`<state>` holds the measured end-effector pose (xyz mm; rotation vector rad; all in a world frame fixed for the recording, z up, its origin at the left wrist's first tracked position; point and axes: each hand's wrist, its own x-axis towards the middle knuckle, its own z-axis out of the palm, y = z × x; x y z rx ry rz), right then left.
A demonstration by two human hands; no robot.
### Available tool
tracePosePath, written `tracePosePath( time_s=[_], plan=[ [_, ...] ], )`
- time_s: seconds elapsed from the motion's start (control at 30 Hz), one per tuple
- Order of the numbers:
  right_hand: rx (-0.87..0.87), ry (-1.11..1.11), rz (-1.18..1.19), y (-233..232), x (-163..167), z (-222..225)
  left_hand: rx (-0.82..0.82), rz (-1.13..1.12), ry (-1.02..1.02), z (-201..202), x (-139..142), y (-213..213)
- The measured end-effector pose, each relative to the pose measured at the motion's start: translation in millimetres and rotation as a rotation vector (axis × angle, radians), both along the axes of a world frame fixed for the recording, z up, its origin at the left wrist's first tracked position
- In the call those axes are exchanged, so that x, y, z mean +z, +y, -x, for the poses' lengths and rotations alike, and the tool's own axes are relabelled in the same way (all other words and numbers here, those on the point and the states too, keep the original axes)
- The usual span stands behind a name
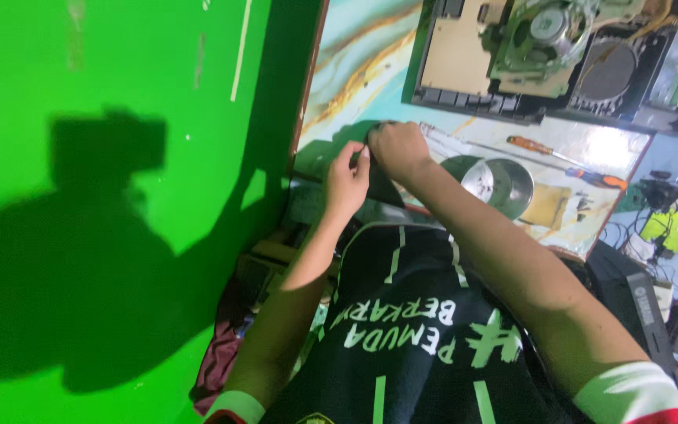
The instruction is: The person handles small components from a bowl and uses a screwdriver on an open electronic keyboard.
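My left hand [347, 179] and my right hand [396, 148] meet at the near left part of a table with a swirled blue and gold top [355, 55]. Both pinch a small dark flat piece [378, 188] that lies between them; its exact kind is too dark to tell. My right fingers curl closed over its upper edge. My left fingertips press on it from the side.
An opened electronic device [559, 55] with a round fan and metal plates lies at the table's far side. A round metal bowl [504, 184] and two orange-handled screwdrivers [531, 145] lie right of my hands. A green wall [119, 196] stands left. Cables and gear [668, 220] sit right.
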<state>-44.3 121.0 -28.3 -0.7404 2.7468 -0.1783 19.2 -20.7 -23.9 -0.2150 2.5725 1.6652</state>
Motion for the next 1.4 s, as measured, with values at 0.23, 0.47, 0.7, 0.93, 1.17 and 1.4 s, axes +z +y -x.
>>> tracePosePath(
  time_s=[0.23,0.47,0.7,0.93,1.17,1.4],
  plan=[
    [-0.023,-0.048,-0.029,-6,5,-1,0.015,0.1,-0.037,1,9,1],
    [0.068,-0.032,-0.04,-6,5,5,-0.007,0.093,-0.018,3,13,-5],
    [0.056,-0.001,0.058,-1,34,6,0.025,0.066,-0.009,5,6,-8],
    [-0.328,-0.405,0.876,39,96,-7,0.157,-0.502,-0.152,7,31,-7],
    [-0.53,-0.473,0.911,48,134,-33,0.194,-1.094,-0.374,11,71,17],
    [-0.421,-0.23,0.914,51,157,-59,-0.006,-1.597,-0.425,11,91,42]
  ],
)
